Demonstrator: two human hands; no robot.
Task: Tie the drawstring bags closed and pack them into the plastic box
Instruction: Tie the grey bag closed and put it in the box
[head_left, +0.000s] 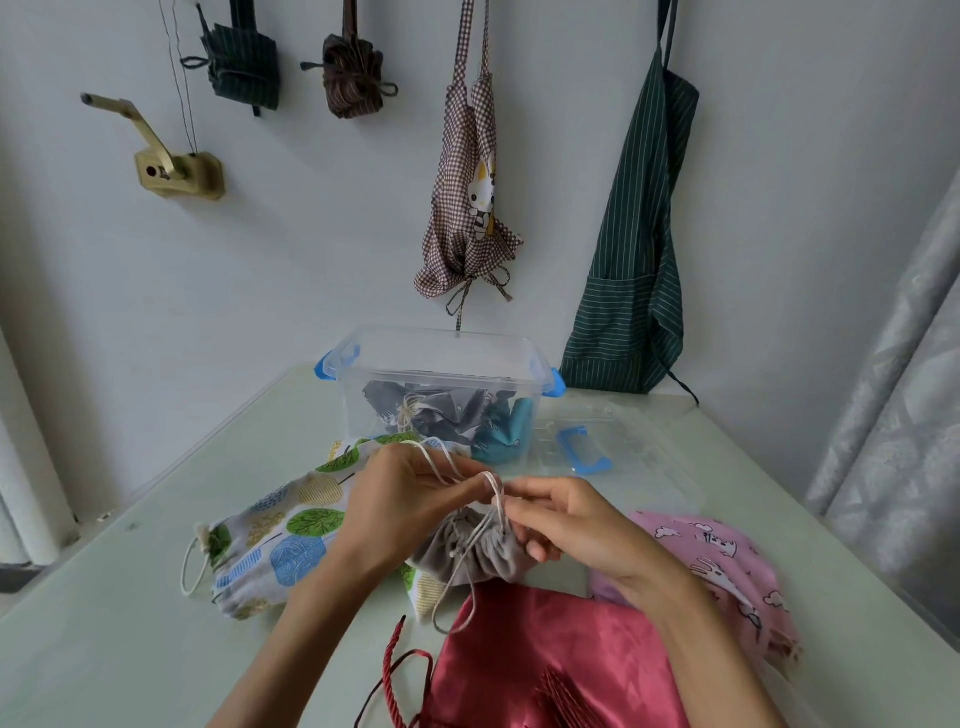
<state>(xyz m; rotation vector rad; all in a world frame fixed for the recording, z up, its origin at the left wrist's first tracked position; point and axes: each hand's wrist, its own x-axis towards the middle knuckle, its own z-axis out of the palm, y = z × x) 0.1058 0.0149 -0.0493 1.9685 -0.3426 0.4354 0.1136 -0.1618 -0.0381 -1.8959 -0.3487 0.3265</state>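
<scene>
A small grey drawstring bag (475, 551) with a gathered mouth lies at the table's middle. My left hand (400, 499) pinches its white cord (493, 493), which loops over my fingers. My right hand (566, 525) grips the same cord just above the bag's mouth. A tree-print bag (280, 540) lies to the left, a red satin bag (545, 660) in front, a pink print bag (727, 561) to the right. The clear plastic box (441, 364) with blue latches stands behind, holding a grey bag (441, 410) and a teal one (506, 434).
The box's clear lid (613, 447) with a blue handle lies flat to the right of the box. Aprons and bundled cloth hang on the wall behind. The pale green table (130, 623) has its edges at left and right; a curtain hangs at far right.
</scene>
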